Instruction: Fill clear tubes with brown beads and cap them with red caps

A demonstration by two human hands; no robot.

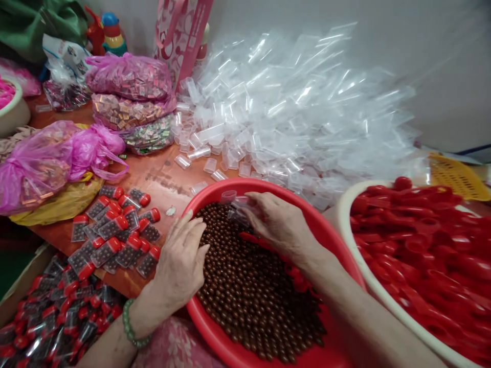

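Note:
A red basin holds a heap of small, shiny brown balls. My left hand, with a green bead bracelet on its wrist, lies over the basin's left rim with its fingers stretched out and nothing in them. Over the far side of the balls, my right hand has its fingers closed around clear plastic tubes; how many is hard to make out. Red plastic pieces lie among the balls below my right forearm. Filled tubes with red caps are piled on the table left of the basin.
A large heap of clear tubes lies behind the basin. A white tub of red plastic parts stands at the right. Bags of small packets sit back left. More capped tubes fill a box at lower left.

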